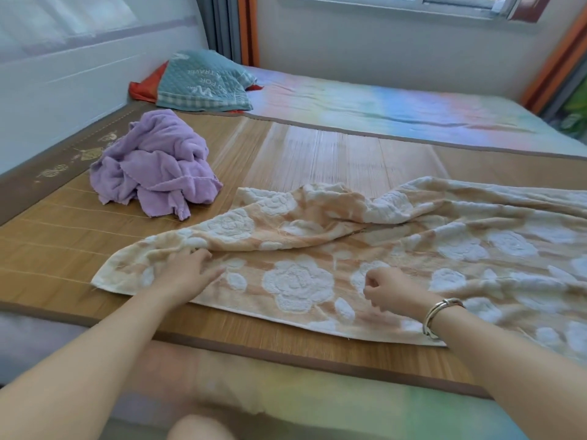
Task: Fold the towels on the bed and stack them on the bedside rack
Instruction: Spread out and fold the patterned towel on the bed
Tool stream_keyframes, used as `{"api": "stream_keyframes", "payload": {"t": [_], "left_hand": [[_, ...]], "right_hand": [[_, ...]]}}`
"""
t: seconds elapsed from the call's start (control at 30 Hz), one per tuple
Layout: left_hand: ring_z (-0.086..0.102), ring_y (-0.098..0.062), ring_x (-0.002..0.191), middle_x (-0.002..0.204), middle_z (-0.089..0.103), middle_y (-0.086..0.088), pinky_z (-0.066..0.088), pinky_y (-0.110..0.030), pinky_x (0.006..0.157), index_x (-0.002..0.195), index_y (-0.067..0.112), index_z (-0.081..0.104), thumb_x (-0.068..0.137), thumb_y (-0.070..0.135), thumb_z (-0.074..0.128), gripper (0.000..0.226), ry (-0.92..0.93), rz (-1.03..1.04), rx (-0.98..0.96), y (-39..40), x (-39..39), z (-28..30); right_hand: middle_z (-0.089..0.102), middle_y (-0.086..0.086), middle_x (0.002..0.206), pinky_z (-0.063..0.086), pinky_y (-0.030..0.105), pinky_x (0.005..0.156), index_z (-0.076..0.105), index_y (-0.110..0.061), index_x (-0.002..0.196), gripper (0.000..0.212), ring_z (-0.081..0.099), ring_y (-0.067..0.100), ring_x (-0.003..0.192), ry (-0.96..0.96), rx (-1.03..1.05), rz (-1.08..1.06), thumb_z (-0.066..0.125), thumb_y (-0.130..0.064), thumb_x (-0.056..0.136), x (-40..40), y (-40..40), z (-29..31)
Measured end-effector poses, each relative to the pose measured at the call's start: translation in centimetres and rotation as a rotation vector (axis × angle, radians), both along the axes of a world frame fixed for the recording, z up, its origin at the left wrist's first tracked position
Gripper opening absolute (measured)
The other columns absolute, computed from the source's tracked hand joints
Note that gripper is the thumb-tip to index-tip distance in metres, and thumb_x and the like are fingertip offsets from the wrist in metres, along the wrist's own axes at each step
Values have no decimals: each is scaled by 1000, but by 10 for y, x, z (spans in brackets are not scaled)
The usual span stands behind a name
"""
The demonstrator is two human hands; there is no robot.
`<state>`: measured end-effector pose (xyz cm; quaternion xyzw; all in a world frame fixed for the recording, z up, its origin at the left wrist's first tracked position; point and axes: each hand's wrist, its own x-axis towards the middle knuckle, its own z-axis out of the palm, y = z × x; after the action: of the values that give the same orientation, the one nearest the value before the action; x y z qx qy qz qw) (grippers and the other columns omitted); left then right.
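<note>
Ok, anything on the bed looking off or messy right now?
Nothing damaged or spilled. The purple towel sits crumpled in a heap on the bamboo mat, unfolded. The floral towel is rumpled along its far edge, with the left hand flat on it and the right hand curled over it.

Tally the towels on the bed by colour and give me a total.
Purple towel, crumpled in a heap: 1
Beige towel with white flowers, spread out under both hands: 1
Total: 2
</note>
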<state>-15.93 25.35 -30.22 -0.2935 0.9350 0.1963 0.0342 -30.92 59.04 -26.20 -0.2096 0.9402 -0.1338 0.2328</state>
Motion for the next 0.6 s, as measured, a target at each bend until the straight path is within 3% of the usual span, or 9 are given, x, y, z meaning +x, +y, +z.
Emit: {"api": "stream_keyframes", "payload": {"t": [0.07, 0.17, 0.23, 0.3, 0.43, 0.53, 0.6], "left_hand": [[51, -22, 109, 120, 52, -5, 45, -39, 92, 112, 19, 59, 90, 46, 53, 35, 152, 25, -8, 1, -10, 10], [51, -26, 104, 111, 52, -4, 44, -39, 88, 102, 18, 60, 90, 31, 55, 18, 229, 78, -48, 4, -32, 26], [49, -29, 107, 113, 54, -4, 42, -41, 92, 106, 17, 60, 89, 28, 55, 21, 248, 105, -37, 1, -50, 31], [51, -29, 108, 119, 56, -6, 43, -42, 94, 111, 16, 61, 90, 26, 55, 24, 280, 125, 18, -4, -73, 28], [50, -27, 115, 127, 56, -5, 42, -42, 99, 119, 14, 57, 89, 25, 55, 32, 303, 148, 110, -11, -125, 20], [51, -24, 119, 133, 54, -5, 41, -40, 101, 128, 15, 52, 89, 21, 55, 39, 294, 125, 169, -13, -173, 14], [50, -22, 121, 138, 50, -3, 41, -38, 102, 133, 17, 49, 89, 15, 53, 44, 274, 102, 182, -8, -193, 17]], "right_hand": [[65, 12, 82, 39, 32, 56, 56, -4, 82, 21, 47, 18, 62, 93, -125, 10, 45, -20, 89, -9, -21, 12], [55, 2, 70, 36, 31, 54, 52, -10, 76, 19, 44, 16, 58, 173, -290, 45, 44, -19, 90, -25, -56, 37], [52, -2, 69, 39, 31, 58, 50, -15, 72, 17, 48, 17, 64, 251, -338, 81, 46, -17, 89, -42, -77, 44], [56, 0, 81, 44, 34, 70, 55, -15, 76, 13, 54, 20, 84, 328, -366, 97, 48, -17, 87, -69, -92, 42], [55, 8, 117, 41, 36, 89, 56, -12, 115, 27, 50, 26, 110, 366, -359, 14, 49, -25, 92, -135, -114, 28], [55, 13, 122, 45, 39, 92, 44, -10, 134, 45, 53, 30, 110, 277, -247, -66, 48, -27, 92, -191, -126, 11], [59, 12, 113, 47, 35, 84, 48, -10, 126, 42, 57, 27, 101, 93, -187, -48, 52, -30, 90, -207, -129, 3]]}}
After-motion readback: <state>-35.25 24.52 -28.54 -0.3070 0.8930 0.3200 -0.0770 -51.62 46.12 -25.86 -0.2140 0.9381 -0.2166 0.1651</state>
